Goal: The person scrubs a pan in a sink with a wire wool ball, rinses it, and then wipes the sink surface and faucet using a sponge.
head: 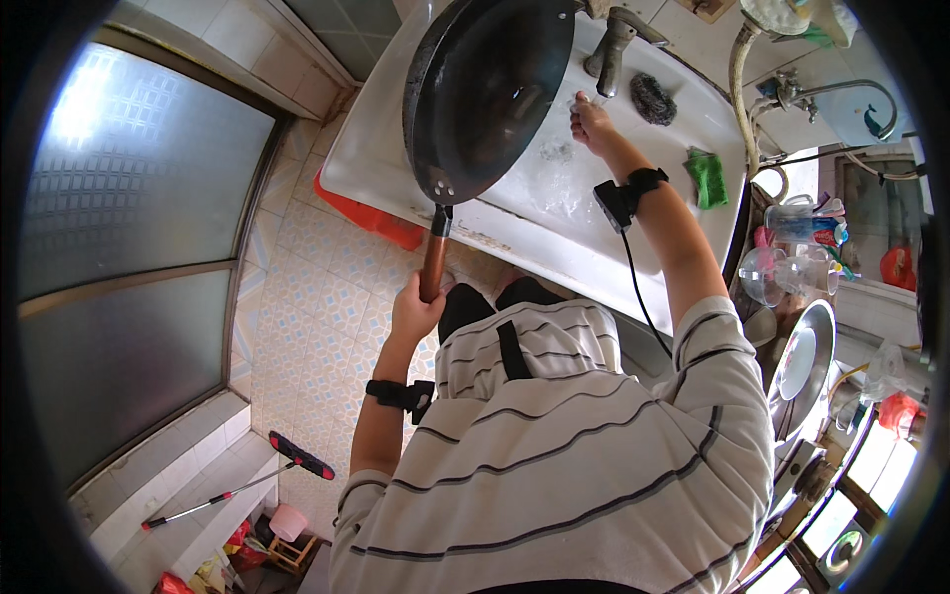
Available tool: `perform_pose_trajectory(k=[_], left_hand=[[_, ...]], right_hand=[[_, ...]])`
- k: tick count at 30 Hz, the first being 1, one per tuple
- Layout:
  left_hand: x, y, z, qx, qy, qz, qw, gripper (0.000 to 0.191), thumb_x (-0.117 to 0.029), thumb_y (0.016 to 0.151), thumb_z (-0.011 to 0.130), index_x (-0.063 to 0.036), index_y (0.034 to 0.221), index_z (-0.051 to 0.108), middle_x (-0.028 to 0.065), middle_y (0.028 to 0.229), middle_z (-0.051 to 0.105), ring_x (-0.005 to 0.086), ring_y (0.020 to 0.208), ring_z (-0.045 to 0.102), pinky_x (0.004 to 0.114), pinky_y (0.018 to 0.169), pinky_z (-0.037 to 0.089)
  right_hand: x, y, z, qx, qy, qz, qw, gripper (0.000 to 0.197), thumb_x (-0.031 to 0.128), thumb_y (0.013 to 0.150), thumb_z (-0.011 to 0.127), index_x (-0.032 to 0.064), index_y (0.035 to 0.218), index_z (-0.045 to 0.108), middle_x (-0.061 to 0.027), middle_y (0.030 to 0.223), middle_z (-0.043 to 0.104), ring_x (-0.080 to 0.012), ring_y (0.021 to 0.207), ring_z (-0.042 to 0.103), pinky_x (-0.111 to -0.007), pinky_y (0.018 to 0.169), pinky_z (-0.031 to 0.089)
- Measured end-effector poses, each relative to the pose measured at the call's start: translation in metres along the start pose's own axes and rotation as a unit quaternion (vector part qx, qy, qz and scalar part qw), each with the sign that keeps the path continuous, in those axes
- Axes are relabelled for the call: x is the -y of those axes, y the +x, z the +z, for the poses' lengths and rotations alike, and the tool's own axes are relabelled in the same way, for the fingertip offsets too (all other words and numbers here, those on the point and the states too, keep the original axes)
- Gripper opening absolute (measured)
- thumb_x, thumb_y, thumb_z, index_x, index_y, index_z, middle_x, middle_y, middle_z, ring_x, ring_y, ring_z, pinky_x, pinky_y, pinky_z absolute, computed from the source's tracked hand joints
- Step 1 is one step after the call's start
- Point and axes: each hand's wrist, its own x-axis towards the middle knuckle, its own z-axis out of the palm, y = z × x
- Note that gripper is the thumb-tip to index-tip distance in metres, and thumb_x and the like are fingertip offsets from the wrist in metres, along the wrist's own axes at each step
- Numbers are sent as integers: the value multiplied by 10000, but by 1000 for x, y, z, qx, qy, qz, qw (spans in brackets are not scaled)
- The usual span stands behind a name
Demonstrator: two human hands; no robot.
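My left hand (415, 308) grips the brown wooden handle of a large black wok (490, 96). The wok is tilted over the left part of a white sink (519, 232), its dark inner face turned partly toward the tap. Just under the spout of the metal tap (610, 59) is my right hand (591, 126), its fingers curled. Whether anything is in those fingers cannot be made out. Water splashes on the sink floor below this hand. A steel wool scrubber (653, 99) lies right of the tap, and a green cloth (706, 178) is farther right in the sink.
A red plastic basin (371, 217) sits partly under the sink's front edge. Cups with toothbrushes (805, 223) and a metal basin (803, 371) line the right side. At left are a frosted glass door (141, 171) and a broom (300, 457) on a tiled step.
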Motion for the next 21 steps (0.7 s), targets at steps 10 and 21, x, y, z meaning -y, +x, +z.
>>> perform_pose_trajectory(k=[10, 21], left_hand=[[-4, -2, 2, -11, -21, -4, 1000, 299, -162, 674, 602, -27, 912, 482, 194, 715, 558, 358, 674, 553, 384, 574, 438], [0, -5, 3, -18, -45, 10, 999, 250, -130, 660, 593, -11, 853, 487, 191, 701, 549, 354, 668, 545, 376, 572, 433]], right_hand=[[2, -12, 5, -50, -62, 38, 996, 380, 447, 850, 381, 151, 612, 372, 38, 470, 338, -91, 362, 250, -244, 347, 167], [23, -29, -9, -139, -281, 49, 948, 344, 393, 826, 397, 147, 584, 406, 22, 496, 357, -102, 396, 291, -252, 374, 191]])
